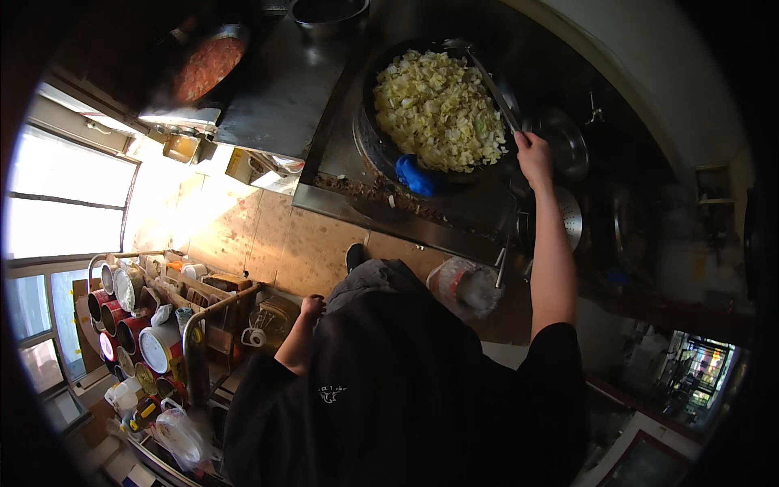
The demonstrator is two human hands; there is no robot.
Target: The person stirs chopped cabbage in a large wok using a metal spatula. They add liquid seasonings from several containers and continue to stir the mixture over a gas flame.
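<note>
A large dark wok [368,143] on the stove holds a heap of chopped cabbage [438,109]. My right hand [534,157] is closed around the handle of a long metal utensil [496,91], whose far end reaches the wok's far right rim; what kind of head it has is unclear. A blue cloth [415,176] lies against the wok's near rim. My left hand [313,306] hangs low beside my left hip, its fingers curled, with nothing visible in it.
A pan of red chopped food [213,67] stands at upper left, beside a steel counter [280,91]. Food scraps [389,198] litter the stove's front edge. A cart [198,341] crowded with cans and jars is at lower left; a plastic bag [465,286] lies below the stove.
</note>
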